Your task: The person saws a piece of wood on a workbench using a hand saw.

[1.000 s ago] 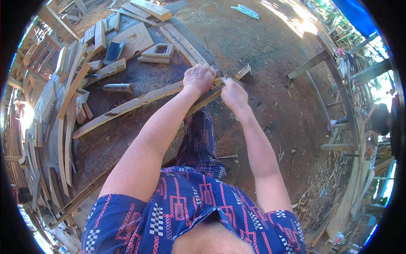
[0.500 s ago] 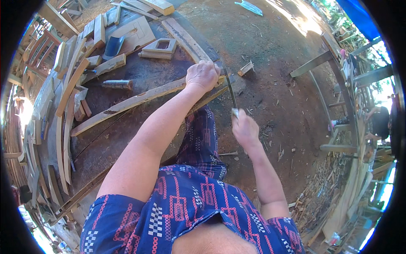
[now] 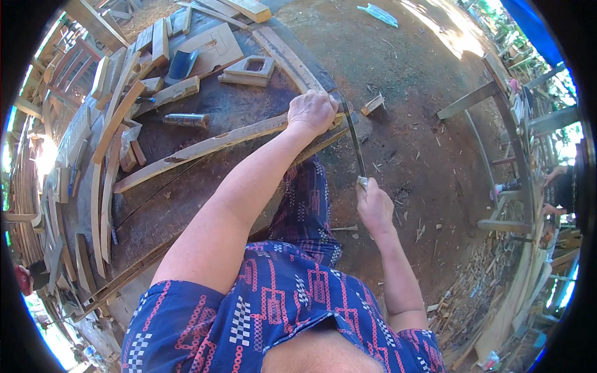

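My right hand (image 3: 374, 205) is closed round the pale handle of a saw (image 3: 356, 143). Its thin, dark blade points away from me and crosses the right end of a long wooden strip (image 3: 205, 151). That strip lies slantwise over the dark workbench (image 3: 155, 211), its end at the bench's right edge. My left hand (image 3: 312, 113) is clamped over the strip just left of the blade, fingers wrapped round it. The fingers' undersides and the exact contact of blade and wood are hidden or too small to tell.
Wood pieces (image 3: 118, 118), a brown cylinder (image 3: 186, 120), a blue curved piece (image 3: 181, 64) and a block with a hole (image 3: 247, 71) lie on the bench. A wood offcut (image 3: 373, 104) sits on the ground. Wooden frames (image 3: 466, 99) and a person's hand (image 3: 553, 175) are at right.
The saw and my right hand have drawn slightly back toward me. My left hand keeps its hold on the strip. The whole view has shifted a little.
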Available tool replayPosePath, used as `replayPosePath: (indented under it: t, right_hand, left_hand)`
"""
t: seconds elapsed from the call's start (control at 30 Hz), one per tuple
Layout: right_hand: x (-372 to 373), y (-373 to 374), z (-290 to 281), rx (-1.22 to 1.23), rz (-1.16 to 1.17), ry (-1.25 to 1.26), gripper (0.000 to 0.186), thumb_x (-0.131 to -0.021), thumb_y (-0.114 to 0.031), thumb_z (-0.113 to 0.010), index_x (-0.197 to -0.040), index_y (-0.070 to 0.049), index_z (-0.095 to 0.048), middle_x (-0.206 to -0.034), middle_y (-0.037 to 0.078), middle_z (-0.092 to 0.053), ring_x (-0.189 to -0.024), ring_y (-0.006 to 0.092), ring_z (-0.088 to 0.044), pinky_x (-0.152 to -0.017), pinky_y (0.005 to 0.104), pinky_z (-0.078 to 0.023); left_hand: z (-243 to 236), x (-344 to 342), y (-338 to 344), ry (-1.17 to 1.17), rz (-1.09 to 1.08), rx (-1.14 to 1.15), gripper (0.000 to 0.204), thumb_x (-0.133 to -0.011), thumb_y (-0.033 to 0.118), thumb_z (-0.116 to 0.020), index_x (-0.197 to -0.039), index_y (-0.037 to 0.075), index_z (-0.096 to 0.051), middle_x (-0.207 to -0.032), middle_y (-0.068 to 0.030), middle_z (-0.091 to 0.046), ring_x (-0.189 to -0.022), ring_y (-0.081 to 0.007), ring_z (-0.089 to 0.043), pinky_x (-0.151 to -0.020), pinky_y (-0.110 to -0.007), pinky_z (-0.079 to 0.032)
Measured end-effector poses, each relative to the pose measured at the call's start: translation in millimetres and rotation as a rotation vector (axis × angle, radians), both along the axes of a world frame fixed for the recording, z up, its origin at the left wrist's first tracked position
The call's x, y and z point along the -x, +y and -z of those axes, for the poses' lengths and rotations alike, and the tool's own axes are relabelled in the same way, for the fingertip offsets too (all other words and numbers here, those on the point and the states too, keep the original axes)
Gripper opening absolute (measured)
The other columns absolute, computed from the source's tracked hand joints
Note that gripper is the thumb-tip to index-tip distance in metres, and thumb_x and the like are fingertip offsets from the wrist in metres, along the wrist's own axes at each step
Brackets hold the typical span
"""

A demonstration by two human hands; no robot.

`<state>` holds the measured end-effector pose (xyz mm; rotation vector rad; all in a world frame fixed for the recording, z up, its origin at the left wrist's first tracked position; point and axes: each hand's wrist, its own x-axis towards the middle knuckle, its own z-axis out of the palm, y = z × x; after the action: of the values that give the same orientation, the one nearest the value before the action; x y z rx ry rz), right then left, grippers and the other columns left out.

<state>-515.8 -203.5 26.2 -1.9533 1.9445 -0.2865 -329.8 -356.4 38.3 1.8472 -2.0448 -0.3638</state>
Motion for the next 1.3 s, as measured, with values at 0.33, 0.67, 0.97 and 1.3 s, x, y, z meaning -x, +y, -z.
replayPosePath:
  t: [0.33, 0.67, 0.97, 1.3]
  right_hand:
    - [-40, -106, -6, 0.117, -0.037, 0.049, 0.02, -0.089, -0.02, -0.048, -0.097, -0.003, -0.055, -0.084, 0.023, -0.065, -0.082, 0.0412, -0.063, -0.072, 0.0514, -0.047]
    - [35, 85, 22, -0.074, -0.004, -0.014, 0.029, -0.094, -0.033, -0.048, -0.093, -0.005, -0.056, -0.073, 0.023, -0.063, -0.072, 0.0453, -0.06, -0.06, 0.0526, -0.045]
    - [29, 102, 6, -0.167, 0.496, -0.706, 0.022, -0.093, -0.026, -0.057, -0.093, -0.004, -0.057, -0.055, 0.001, -0.051, -0.046, 0.0085, -0.047, -0.044, 0.0294, -0.039]
    - [15, 140, 47, -0.245, 0.364, -0.732, 0.024, -0.091, -0.028, -0.057, -0.098, -0.005, -0.058, -0.065, 0.008, -0.059, -0.059, 0.0171, -0.059, -0.057, 0.0326, -0.045]
  left_hand:
    - [0, 6, 0, 0.018, -0.02, -0.015, 0.042, -0.092, 0.033, -0.039, -0.091, 0.002, -0.068, -0.095, -0.0205, -0.066, -0.09, -0.0347, -0.065, -0.081, -0.043, -0.051]
    - [9, 4, -1, 0.049, -0.031, 0.023, 0.039, -0.089, 0.032, -0.044, -0.086, 0.002, -0.069, -0.091, -0.0199, -0.067, -0.087, -0.0319, -0.066, -0.076, -0.041, -0.053]
    - [-3, 1, 1, 0.025, 0.04, -0.102, 0.045, -0.093, 0.034, -0.034, -0.097, 0.006, -0.068, -0.106, -0.0163, -0.065, -0.101, -0.0306, -0.062, -0.088, -0.042, -0.048]
    - [-1, 9, 14, -0.013, -0.066, -0.049, 0.046, -0.096, 0.042, -0.034, -0.107, 0.006, -0.059, -0.108, -0.021, -0.062, -0.1, -0.0384, -0.061, -0.088, -0.047, -0.046]
